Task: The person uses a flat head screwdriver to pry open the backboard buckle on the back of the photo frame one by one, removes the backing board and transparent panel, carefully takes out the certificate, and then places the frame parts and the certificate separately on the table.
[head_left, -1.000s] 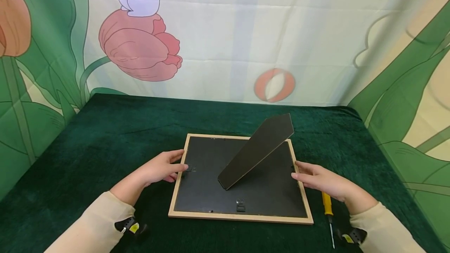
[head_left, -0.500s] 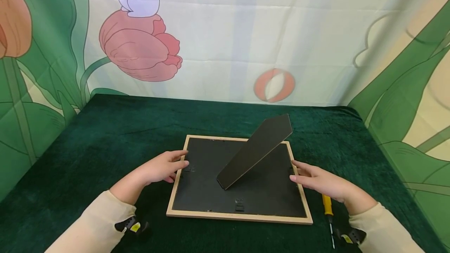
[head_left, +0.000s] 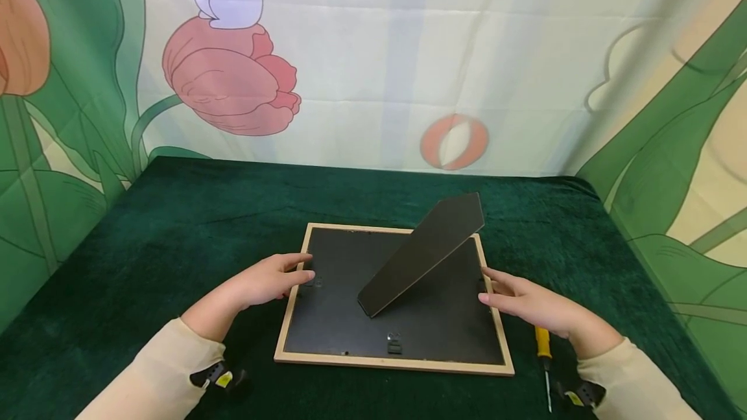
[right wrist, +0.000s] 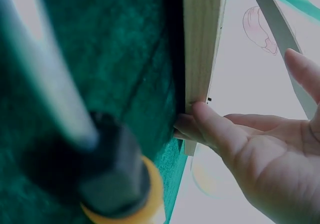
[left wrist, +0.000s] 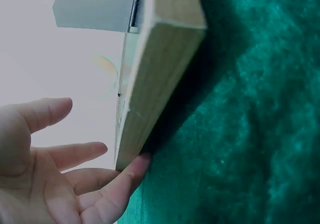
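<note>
A picture frame (head_left: 327,359) with a pale wooden border lies face down, its black backing (head_left: 327,323) upward. A black easel stand (head_left: 426,251) tilts up from the backing toward the back right. My left hand (head_left: 265,280) is at the left border; in the left wrist view its lower fingers (left wrist: 137,169) touch the border's edge, while the thumb stands off it. At the right border my right hand (head_left: 528,300) has fingertips (right wrist: 202,111) against the side, one reaching low by the cloth, the thumb held apart over the backing.
A screwdriver (head_left: 543,345) with a yellow handle lies beside my right hand, close to the camera in the right wrist view. Dark green velvet cloth (head_left: 204,212) covers the table. A printed curtain (head_left: 362,83) hangs behind it.
The picture frame has shifted slightly to the left and toward me. My right hand has moved a little left with it; the left hand stays nearly in place. The screwdriver lies still.
</note>
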A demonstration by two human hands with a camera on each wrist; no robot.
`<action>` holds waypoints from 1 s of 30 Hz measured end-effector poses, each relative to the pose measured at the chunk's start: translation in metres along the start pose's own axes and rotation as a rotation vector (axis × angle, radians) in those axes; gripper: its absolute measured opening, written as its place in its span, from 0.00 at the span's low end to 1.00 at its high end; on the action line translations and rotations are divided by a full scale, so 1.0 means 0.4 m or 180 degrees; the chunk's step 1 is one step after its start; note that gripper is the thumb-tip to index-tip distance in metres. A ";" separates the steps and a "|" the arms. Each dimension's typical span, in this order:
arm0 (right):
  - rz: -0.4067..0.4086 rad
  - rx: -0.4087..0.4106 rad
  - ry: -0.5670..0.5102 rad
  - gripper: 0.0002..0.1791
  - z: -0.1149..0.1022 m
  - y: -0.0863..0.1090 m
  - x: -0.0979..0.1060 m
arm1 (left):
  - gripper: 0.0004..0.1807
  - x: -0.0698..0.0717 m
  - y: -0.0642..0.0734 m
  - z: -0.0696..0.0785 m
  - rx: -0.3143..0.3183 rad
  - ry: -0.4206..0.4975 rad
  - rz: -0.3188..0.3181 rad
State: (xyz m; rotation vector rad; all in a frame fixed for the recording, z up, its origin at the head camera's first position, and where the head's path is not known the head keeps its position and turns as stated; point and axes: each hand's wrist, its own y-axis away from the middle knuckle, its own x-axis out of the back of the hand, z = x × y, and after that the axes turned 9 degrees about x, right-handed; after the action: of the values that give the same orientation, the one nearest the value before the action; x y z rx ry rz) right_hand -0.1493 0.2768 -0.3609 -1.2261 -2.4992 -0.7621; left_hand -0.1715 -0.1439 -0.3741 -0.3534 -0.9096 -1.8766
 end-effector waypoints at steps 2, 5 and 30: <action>-0.0017 0.0031 0.0004 0.42 -0.001 0.000 -0.001 | 0.31 -0.002 0.001 -0.001 0.0001 -0.0020 0.0003; -0.0006 0.0023 -0.0003 0.42 0.000 -0.001 -0.003 | 0.30 -0.003 0.001 -0.002 0.0020 -0.0043 0.0011; 0.0024 0.0016 0.0039 0.41 0.006 0.003 0.004 | 0.36 -0.001 0.012 0.010 -0.0183 -0.0085 -0.0068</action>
State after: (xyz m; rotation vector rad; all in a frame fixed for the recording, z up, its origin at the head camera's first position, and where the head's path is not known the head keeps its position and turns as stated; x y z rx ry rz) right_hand -0.1494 0.2797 -0.3621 -1.2249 -2.4836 -0.7589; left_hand -0.1675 -0.1418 -0.3696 -0.4061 -0.8815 -1.9247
